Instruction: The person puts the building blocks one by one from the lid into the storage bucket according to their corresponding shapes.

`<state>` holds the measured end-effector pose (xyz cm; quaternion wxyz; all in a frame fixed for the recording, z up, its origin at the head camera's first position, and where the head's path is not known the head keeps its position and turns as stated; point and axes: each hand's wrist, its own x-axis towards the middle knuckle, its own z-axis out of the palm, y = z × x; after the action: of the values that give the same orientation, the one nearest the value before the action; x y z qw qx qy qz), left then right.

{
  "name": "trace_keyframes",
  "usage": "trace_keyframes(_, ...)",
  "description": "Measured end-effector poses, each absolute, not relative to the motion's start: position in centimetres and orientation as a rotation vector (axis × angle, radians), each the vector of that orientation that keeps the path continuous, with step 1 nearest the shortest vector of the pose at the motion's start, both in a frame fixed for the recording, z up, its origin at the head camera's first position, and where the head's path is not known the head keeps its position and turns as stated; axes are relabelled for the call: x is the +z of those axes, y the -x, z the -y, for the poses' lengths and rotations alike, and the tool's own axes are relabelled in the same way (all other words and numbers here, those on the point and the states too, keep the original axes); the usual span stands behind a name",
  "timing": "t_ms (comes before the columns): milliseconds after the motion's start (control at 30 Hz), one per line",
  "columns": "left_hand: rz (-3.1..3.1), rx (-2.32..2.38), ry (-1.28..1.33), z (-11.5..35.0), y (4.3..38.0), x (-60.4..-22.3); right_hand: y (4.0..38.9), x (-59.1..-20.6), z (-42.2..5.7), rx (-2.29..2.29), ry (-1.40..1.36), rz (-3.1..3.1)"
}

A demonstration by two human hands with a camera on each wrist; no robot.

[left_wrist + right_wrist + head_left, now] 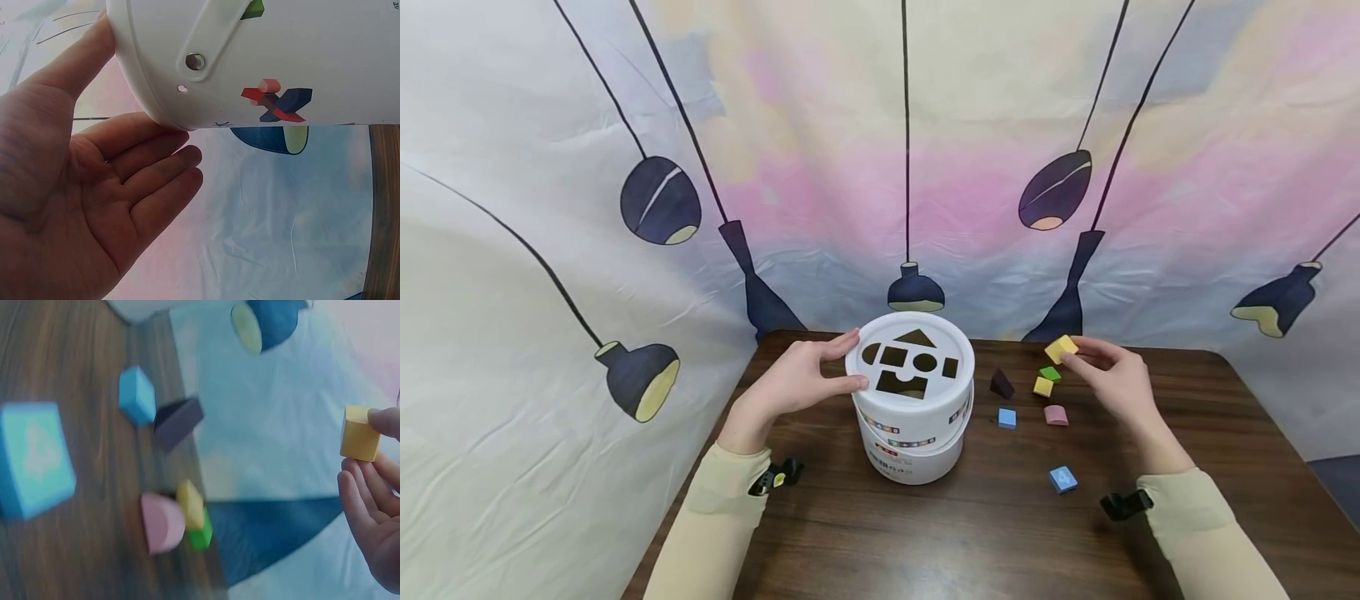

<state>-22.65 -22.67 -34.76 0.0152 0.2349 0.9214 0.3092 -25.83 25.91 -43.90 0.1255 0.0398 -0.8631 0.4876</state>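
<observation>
A white bucket [917, 462] stands on the table, its white lid [955, 346] cut with several shaped holes. My left hand [797, 375] touches the left side of the lid's rim with thumb and index finger. In the left wrist view, the other fingers [165, 203] extend fairly straight beside the bucket. My right hand [1116, 379] pinches a yellow block [1062, 349] between thumb and fingers, raised above the other blocks. The right wrist view shows this yellow block [360, 434] under the thumb, apart from the bucket.
Right of the bucket lie a dark triangular block [1002, 384], a small blue block [1007, 418], a yellow block [1042, 387], a green block [1050, 374] and a pink half-round block [1056, 415]. A blue block with a 4 [1063, 479] lies nearer. A printed curtain [835, 208] hangs behind the table.
</observation>
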Motion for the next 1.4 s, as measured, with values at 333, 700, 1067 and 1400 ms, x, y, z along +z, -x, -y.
trace_keyframes(333, -2.860, 0.962, -0.716, 22.6, 22.6, -34.7, 24.8, -42.1, -21.7, 1.639, -0.244, 2.393)
trace_keyframes(700, -2.860, 0.971, -0.711, 22.7, 22.6, -34.7, 23.6, -40.5, -18.4, 1.836, -0.354, 2.278)
trace_keyframes(1067, -2.873, 0.978, -0.722, 22.8, 22.6, -34.9, 23.3, -39.5, -15.3, 1.967, -0.492, 2.169)
trace_keyframes(1400, -2.876, 0.971, -0.729, 22.8, 22.8, -34.9, 23.0, -38.3, -12.0, 1.854, -0.669, 2.134)
